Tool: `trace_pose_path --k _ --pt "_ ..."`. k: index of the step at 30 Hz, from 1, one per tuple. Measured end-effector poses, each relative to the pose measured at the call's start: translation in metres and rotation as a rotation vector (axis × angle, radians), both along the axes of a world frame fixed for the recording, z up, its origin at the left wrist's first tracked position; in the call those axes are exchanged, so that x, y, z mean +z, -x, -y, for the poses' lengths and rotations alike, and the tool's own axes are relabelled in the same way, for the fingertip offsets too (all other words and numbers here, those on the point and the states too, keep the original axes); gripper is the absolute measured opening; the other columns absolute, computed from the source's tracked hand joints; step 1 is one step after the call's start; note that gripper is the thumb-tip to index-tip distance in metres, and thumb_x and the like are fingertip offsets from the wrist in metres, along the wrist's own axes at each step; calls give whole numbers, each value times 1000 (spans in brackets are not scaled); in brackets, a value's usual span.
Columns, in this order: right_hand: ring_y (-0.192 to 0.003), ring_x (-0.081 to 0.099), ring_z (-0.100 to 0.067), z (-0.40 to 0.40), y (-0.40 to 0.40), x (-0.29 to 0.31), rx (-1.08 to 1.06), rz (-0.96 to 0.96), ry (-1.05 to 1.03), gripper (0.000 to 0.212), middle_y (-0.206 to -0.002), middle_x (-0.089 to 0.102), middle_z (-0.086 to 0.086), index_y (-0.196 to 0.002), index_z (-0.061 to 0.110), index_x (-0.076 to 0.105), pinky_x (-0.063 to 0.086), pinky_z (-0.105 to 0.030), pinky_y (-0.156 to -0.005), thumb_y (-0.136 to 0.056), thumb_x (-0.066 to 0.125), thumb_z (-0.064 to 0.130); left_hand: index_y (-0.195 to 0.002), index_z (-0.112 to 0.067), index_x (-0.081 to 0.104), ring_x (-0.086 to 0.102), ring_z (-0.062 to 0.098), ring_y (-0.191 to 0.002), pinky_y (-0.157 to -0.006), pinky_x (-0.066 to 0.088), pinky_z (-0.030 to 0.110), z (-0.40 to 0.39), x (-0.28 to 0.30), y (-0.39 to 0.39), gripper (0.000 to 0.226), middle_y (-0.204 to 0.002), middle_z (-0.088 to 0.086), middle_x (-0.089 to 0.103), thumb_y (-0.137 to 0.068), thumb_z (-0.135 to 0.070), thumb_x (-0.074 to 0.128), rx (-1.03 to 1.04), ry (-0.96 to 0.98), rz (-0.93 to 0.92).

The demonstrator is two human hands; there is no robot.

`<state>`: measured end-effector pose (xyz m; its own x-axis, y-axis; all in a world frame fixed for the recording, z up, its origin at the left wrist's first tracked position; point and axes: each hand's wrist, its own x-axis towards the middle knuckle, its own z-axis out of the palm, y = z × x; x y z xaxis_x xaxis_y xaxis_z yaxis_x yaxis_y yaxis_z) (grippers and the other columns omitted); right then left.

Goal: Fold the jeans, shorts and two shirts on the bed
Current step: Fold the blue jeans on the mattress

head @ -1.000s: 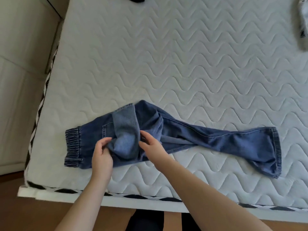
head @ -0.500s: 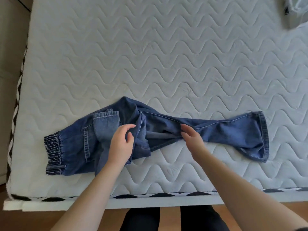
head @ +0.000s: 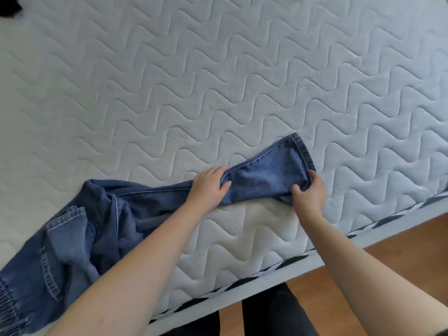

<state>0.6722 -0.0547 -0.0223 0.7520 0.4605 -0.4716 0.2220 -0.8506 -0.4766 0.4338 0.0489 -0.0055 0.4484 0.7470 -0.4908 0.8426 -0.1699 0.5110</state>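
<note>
- One white quilted mattress (head: 242, 81) with a wavy stitch pattern fills my view.
- One pair of blue denim jeans (head: 135, 209) on it, along the near edge; waist bunched at left, leg running right.
- One dark item (head: 9, 7), top-left corner; can't identify.
- My two hands: left hand (head: 209, 187) flat on mid-leg, fingers relaxed; right hand (head: 309, 192) pinches the hem end.
</note>
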Motion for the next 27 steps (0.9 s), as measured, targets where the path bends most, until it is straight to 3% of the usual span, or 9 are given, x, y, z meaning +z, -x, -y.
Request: trace_pose_path --k 3,5,8,11,15,18,20,23,27 --pt "-126 48 -31 14 -33 -12 -44 -45 126 68 -135 50 -11 -140 15 44 40 -48 -106 -80 74 29 -143 -17 44 50 28 -125 -106 36 39 -7 -13 -43 60 -137 6 55 -91 -41 63 -67 1 -53" --pt "-101 62 -25 22 -47 -16 -57 -214 108 57 -113 63 -7 -123 12 55 52 -40 -86 -77 81 33 -141 -18 45 51 28 -123 -104 39 41 -12 -18 -63 64 -136 6 54 -87 -42 69 -36 28 -62" --pt "-75 66 -15 32 -61 -15 22 -412 23 27 -85 72 2 -95 16 67 47 -23 -58 -78 81 31 -122 -19 60 58 30 -110 -92 46 39 -18 -20 -84 40 -118 6 62 -88 -35 70 -39 73 -72" --pt "-80 69 -16 41 -76 -8 39 -489 -47 20 -86 73 3 -98 21 66 51 -26 -64 -84 77 29 -106 -15 62 61 27 -94 -76 41 32 -20 -12 -88 14 -95 5 65 -95 -24 61 -35 115 108" --pt "-90 71 -27 53 -105 14 -60 -619 -201 23 -99 74 -12 -108 12 64 58 -41 -81 -87 73 16 -106 -24 59 59 13 -84 -69 37 22 -35 8 -78 9 -88 -9 64 -98 -23 56 8 66 238" --pt "-73 69 -19 53 -128 40 -7 -651 -274 12 -87 74 -7 -97 21 69 56 -30 -62 -87 73 15 -108 -29 62 60 8 -87 -77 40 21 -58 21 -79 15 -92 -12 66 -97 -19 58 -48 41 257" --pt "-53 54 -15 47 -144 55 73 -658 -250 4 -68 66 0 -90 25 70 39 -25 -44 -88 72 21 -110 -27 64 63 12 -94 -85 45 29 -76 25 -86 16 -99 -7 70 -97 -20 58 -101 41 228" --pt "-40 37 -10 31 -173 68 184 -675 -190 6 -54 54 6 -86 30 72 28 -17 -36 -89 71 25 -111 -23 65 64 17 -98 -87 46 32 -96 24 -99 15 -103 -2 72 -98 -23 58 -179 75 148" --pt "-41 48 -12 -2 -184 58 249 -377 -153 11 -56 58 0 -90 14 71 40 -19 -38 -86 75 24 -112 -17 64 64 22 -100 -88 45 31 -104 7 -119 17 -105 4 71 -96 -14 57 -153 95 108"
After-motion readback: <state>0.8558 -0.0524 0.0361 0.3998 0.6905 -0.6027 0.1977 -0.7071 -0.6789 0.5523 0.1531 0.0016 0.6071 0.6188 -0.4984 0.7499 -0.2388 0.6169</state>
